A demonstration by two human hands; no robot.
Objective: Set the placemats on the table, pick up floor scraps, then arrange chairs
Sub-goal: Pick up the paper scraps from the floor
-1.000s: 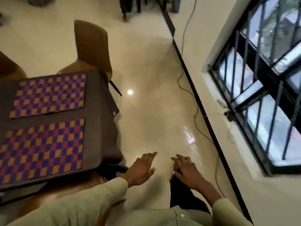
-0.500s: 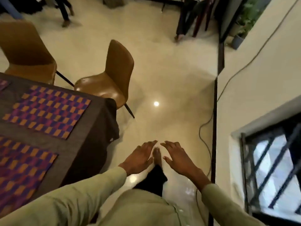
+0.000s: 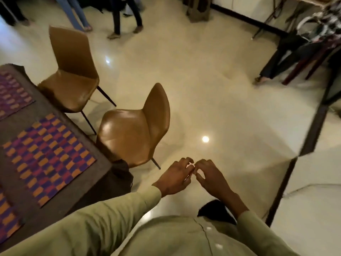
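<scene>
Checkered placemats (image 3: pixel 49 157) lie flat on the dark-clothed counter (image 3: pixel 96 174) (left of view). Two brown chairs (image 3: pixel 132 130) stand beside it on the glossy cream floor (image 3: pixel 221 89). Left hand (image 3: pixel 175 179) and right hand (image 3: pixel 210 177) hover fingertip to fingertip, fingers curled; whether either grip holds anything I cannot tell.

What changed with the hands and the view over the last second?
The view swung left, bringing a second brown chair and bystanders' legs into sight. The left hand and right hand drew together, fingers now curled, fingertips nearly meeting; whether they pinch anything is unclear. The placemats stayed flat on the table.
</scene>
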